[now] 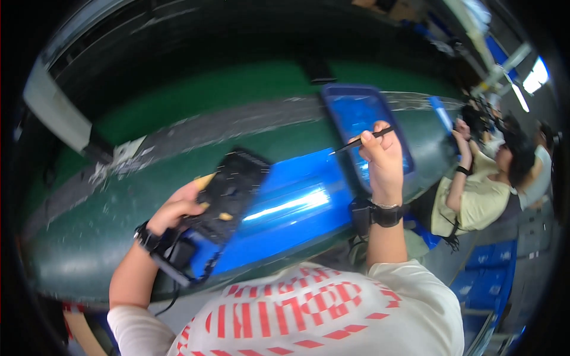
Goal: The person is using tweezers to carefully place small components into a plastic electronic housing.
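Head view: left hand (178,209) grips a black board (228,193) just left of the blue mat (297,204), its long axis tilted up and right. Right hand (383,157) pinches a thin tool (361,142) pointing left, above the mat. Beyond lies a blue tray (362,127). A tilted board could slip.

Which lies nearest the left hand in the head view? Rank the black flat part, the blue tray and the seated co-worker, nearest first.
1. black flat part, held in the left hand itself.
2. blue tray, across the belt, behind the right hand.
3. seated co-worker, far right.
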Available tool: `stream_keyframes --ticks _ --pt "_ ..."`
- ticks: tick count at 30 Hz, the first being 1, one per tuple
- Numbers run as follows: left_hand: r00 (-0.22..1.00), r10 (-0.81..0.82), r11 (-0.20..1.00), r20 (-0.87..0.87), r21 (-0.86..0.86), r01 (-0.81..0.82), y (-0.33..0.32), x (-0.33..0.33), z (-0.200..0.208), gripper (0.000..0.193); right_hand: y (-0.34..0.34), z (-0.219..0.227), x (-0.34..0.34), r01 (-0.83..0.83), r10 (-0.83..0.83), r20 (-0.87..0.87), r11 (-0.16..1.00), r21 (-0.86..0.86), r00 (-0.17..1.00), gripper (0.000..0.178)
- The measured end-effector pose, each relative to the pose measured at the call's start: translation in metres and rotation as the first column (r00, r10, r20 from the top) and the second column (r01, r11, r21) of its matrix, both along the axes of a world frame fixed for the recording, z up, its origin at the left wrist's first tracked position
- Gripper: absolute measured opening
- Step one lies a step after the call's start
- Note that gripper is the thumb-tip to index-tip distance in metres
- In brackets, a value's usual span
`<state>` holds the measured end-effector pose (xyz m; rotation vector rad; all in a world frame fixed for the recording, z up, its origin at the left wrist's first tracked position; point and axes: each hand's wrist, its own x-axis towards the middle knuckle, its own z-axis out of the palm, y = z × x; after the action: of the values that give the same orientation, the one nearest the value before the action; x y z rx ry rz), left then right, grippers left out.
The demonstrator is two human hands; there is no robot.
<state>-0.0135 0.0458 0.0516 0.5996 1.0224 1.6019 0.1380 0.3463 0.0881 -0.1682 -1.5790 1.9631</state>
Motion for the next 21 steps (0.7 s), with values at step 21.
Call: stream_keyframes --ticks 21 --pt "0.939 0.341 0.939 0.052 0.026 -0.343 -0.01 -0.028 -0.034 0.047 0.073 -0.069 0.092 0.501 -0.625 0.051 0.669 0.549 0.779 0.028"
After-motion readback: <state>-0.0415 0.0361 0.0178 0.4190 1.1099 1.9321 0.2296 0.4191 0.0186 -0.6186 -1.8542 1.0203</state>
